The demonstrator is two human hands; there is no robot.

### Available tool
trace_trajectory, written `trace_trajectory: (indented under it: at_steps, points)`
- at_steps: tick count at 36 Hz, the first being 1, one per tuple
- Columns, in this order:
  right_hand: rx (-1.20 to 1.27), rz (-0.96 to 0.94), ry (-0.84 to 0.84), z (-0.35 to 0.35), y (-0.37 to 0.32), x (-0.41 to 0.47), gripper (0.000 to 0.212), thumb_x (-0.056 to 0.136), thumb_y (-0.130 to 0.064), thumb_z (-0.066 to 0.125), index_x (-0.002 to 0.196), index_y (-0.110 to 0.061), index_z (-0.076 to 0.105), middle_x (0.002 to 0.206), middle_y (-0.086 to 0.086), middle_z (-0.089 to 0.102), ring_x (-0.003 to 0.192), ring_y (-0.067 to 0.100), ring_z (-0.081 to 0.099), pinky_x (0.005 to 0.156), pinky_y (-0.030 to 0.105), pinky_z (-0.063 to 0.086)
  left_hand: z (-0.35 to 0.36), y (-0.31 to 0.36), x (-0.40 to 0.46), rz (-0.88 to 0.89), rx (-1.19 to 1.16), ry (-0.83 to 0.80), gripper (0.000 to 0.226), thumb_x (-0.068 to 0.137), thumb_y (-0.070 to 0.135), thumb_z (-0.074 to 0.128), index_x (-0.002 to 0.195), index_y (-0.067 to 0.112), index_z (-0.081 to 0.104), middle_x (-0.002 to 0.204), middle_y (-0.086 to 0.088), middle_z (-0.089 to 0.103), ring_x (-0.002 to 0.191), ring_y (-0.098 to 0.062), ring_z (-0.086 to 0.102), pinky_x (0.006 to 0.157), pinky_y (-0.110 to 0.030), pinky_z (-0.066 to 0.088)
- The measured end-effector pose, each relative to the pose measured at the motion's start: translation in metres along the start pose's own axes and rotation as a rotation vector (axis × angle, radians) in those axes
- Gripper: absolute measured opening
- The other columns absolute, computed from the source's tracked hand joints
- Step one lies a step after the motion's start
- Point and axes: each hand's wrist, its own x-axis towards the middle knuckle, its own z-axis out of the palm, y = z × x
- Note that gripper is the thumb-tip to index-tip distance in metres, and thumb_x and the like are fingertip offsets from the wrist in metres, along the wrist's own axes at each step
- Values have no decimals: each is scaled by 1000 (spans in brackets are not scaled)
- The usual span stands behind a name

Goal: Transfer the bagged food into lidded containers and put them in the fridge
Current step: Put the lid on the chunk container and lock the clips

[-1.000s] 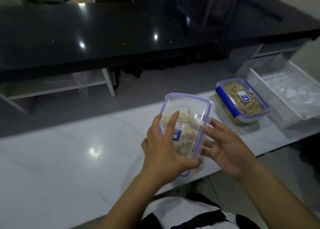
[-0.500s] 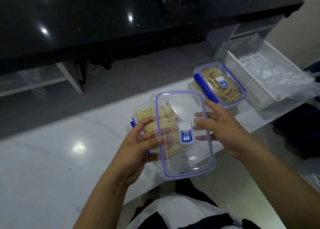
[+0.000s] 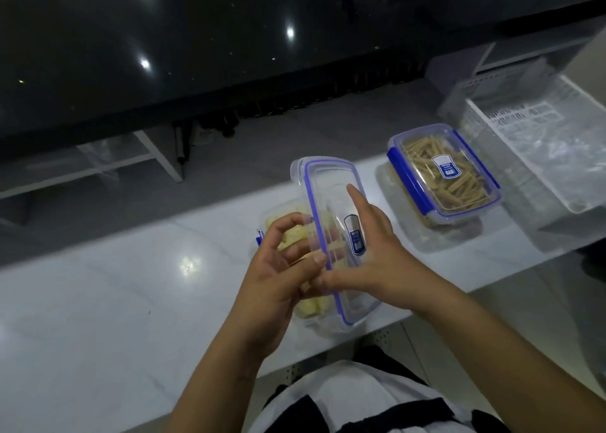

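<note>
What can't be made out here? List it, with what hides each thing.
- Near container, head view: its right side and contents sit behind the tilted lid and both hands.
- Lid label: print too small to read.
- White basket: cut off by the right edge.
- Fridge: not in view.

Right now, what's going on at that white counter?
A person is fitting the clear blue-rimmed lid onto a container of pale food chunks. The left hand pinches the lid's edge; the right hand lies flat on top. The lid sits askew, not latched. A second container of brown sticks stands closed beside it.
</note>
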Motion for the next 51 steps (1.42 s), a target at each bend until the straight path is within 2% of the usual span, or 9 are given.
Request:
trace_trajectory:
  at_steps: [3, 7, 10, 13, 21, 31, 36, 44, 51]
  points:
    - [62, 2, -23, -6, 7, 3, 131, 46, -66, 82, 147, -60, -1, 134, -31, 16, 138, 15, 31, 110, 48, 42, -7, 6, 6, -25, 56, 1, 29, 94, 28, 66, 123, 22, 64, 124, -14, 70, 111, -35, 69, 81, -38, 60]
    - [-12, 35, -9, -19, 26, 1, 124, 44, -74, 79, 143, -68, 5, 158, -19, 7, 146, 19, 23, 115, 53, 34, -38, 6, 21, 94, 212, 331, 16, 95, 26, 64, 106, 28, 75, 118, -5, 73, 113, -30, 68, 87, -38, 59]
    - [-42, 65, 12, -36, 44, -5, 121, 39, -80, 79, 137, -75, 9, 160, -16, 7, 147, 19, 22, 114, 54, 34, -63, -4, 29, -70, 482, 511, 41, 90, 29, 74, 125, 45, 61, 135, 6, 57, 123, -25, 58, 95, -49, 55]
    - [-118, 94, -5, -52, 59, -12, 123, 35, -83, 78, 136, -77, 9, 161, -19, 5, 148, 18, 21, 114, 52, 35, -74, -19, 30, -285, 358, 402, 64, 82, 25, 81, 136, 45, 52, 141, -1, 52, 119, -26, 61, 81, -48, 61]
    - [-452, 102, -81, -58, 68, -19, 118, 46, -75, 72, 136, -77, -5, 160, -26, -11, 151, 18, 6, 117, 51, 26, -60, -48, 38, -240, 141, 427, 57, 92, 1, 67, 132, 38, 52, 115, -8, 75, 93, -24, 76, 64, -39, 62]
    - [-857, 24, -144, -39, 45, 36, 123, 56, -81, 67, 147, -58, -12, 164, 0, -19, 149, 40, 0, 117, 61, 14, -30, -68, 61, -216, 52, 420, 72, 92, 9, 70, 138, 51, 37, 125, -9, 68, 100, -31, 74, 70, -47, 63]
    - [-906, 10, -161, -35, 46, 39, 124, 57, -81, 67, 148, -55, -13, 163, 0, -20, 149, 40, -3, 118, 62, 12, -35, -75, 58, -238, -38, 400, 66, 93, 10, 69, 139, 48, 39, 116, -4, 74, 101, -30, 74, 68, -45, 62]
    - [-894, 18, -64, -47, 56, -6, 122, 50, -82, 56, 145, -59, -18, 161, -6, -21, 149, 38, -4, 118, 57, 13, -41, -74, 49, -192, 192, 513, 80, 89, 12, 75, 146, 45, 30, 113, 0, 68, 90, -17, 74, 59, -26, 59]
    - [-971, 122, -112, -48, 67, -30, 121, 47, -84, 50, 144, -60, -18, 162, -2, -22, 149, 38, 0, 118, 55, 14, -39, -77, 53, -195, 55, 482, 64, 93, 3, 68, 141, 35, 41, 112, -3, 73, 95, -23, 76, 61, -34, 61]
